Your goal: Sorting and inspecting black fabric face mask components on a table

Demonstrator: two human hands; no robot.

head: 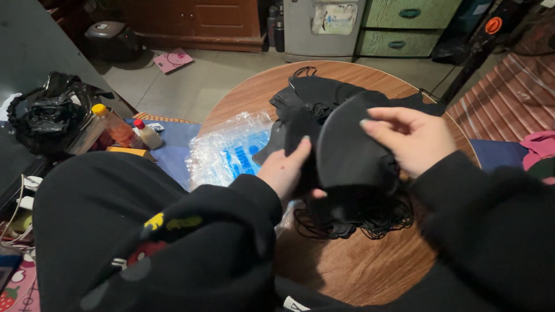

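Working over a round wooden table with a brown grain top [358,271], with both forearms in black sleeves reaching in from below. Holding up a curved black fabric face mask [347,150] between the two hands, above a loose stack of the same black masks with thin elastic ear loops [358,216] lying on the near part of the table. Pinching the mask's upper edge with the right hand [413,141], fingers bent down onto the cloth and thumb apparently behind it, probably so that the piece is hanging free of the rest. Bracing the mask's left side with the left hand [286,170], fingers closed on the fabric and thumb lying along its front, seemingly keeping the cupped shape open and steady while separating it from the stack. Tilting the mask towards the face, its rounded outer side showing. Leaving a second heap of black masks [318,92] resting farther back on the table, well apart from the near stack. Keeping a crumpled clear plastic bag with blue print [231,150] just beside the left hand at the table's left edge, mouth open towards the masks.
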